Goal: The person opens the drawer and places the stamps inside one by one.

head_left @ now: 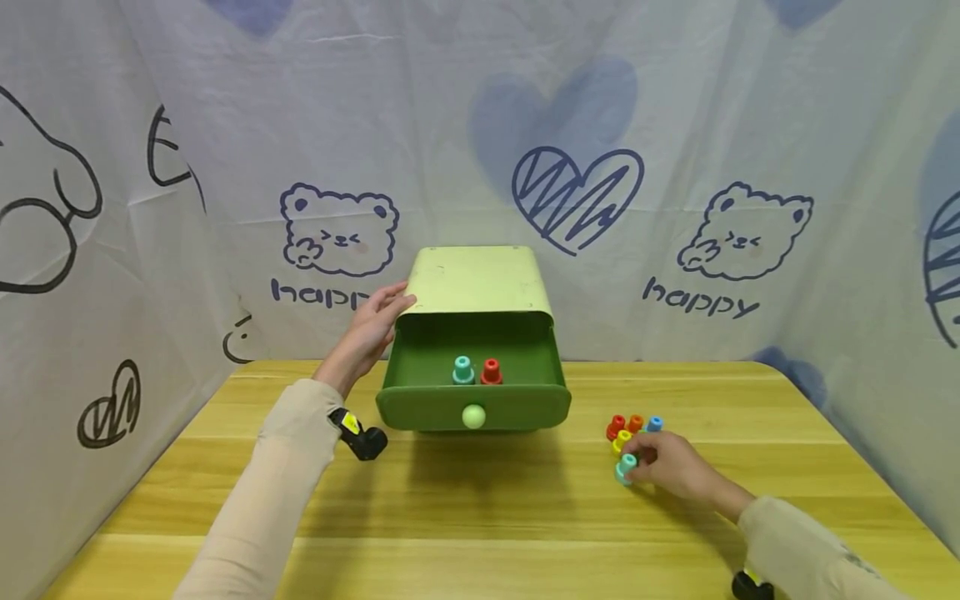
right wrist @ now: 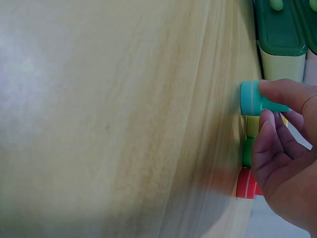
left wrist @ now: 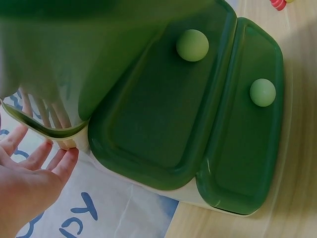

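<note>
A cream and green drawer cabinet (head_left: 480, 279) stands on the table with its top green drawer (head_left: 420, 408) pulled out. Inside that drawer are a teal peg (head_left: 462, 372) and a red peg (head_left: 491, 372). My left hand (head_left: 367, 333) touches the cabinet's left side near the top, its fingers (left wrist: 67, 166) extended against the edge. At the right of the table, my right hand (head_left: 675, 467) pinches another teal peg (right wrist: 250, 98) between thumb and fingers. Just beyond it are a yellow peg (head_left: 622, 442), a red peg (head_left: 617, 426), an orange peg (head_left: 635, 423) and a blue peg (head_left: 654, 424).
Below the open drawer, two more green drawers with round knobs (left wrist: 262, 92) are closed. A green peg (right wrist: 248, 152) shows beside my right hand in the right wrist view. Behind the wooden table (head_left: 480, 533) hangs a printed white cloth (head_left: 442, 150).
</note>
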Motion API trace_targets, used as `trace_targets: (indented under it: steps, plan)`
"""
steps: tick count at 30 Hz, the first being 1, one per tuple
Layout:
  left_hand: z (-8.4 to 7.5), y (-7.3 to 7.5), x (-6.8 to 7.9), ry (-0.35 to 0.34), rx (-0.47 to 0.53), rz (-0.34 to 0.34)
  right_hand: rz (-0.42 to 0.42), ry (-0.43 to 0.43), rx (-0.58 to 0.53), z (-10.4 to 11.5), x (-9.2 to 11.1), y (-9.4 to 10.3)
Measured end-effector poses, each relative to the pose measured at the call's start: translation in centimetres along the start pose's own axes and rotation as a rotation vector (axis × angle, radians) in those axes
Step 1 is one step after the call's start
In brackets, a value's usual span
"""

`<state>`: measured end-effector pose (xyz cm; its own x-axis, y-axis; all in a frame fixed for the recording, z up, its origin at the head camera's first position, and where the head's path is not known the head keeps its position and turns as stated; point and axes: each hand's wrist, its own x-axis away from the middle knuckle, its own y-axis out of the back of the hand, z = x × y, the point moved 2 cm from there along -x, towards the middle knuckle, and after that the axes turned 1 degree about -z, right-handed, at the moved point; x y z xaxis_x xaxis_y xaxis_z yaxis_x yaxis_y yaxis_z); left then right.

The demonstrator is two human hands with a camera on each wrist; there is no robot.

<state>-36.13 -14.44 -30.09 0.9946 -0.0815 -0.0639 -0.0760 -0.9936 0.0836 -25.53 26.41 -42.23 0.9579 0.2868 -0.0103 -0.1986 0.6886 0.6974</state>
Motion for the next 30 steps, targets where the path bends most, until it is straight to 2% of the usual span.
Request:
trace_targets:
  steps: [12, 19, 30]
  plan:
    - [-0.2, -0.3, 0.1, 0.017, -0.001, 0.011, 0.044, 0.084, 0.033, 0.2, 0.0, 0.4]
    - [-0.4, -0.3, 0.1, 0.014, -0.008, 0.003, 0.008, 0.162, 0.055, 2.2, -0.4, 1.7]
    - [0.1, 0.0, 0.0, -0.005, 0.010, 0.001, -0.011, 0.133, 0.051, 5.1, -1.1, 3.2]
